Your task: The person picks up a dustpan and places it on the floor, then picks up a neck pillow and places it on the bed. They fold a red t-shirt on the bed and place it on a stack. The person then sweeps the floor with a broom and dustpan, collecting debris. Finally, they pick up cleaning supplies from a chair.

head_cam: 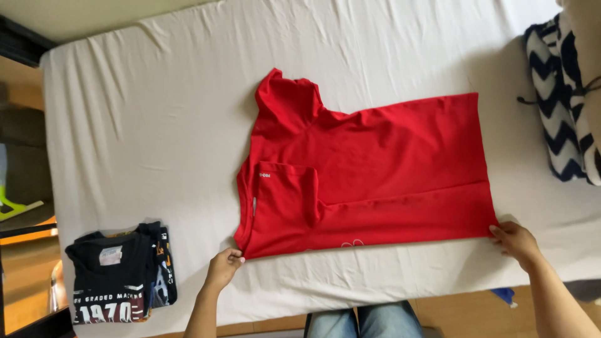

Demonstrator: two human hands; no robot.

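Both arms reach forward over the bed, the left hand pinching the red shirt at its shoulder corner, the right hand pinching its hem corner.

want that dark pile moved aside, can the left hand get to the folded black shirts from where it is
Probably yes. The left hand pinches the red shirt corner, and only bare white sheet lies between it and the folded black shirts. It would need to let go first.
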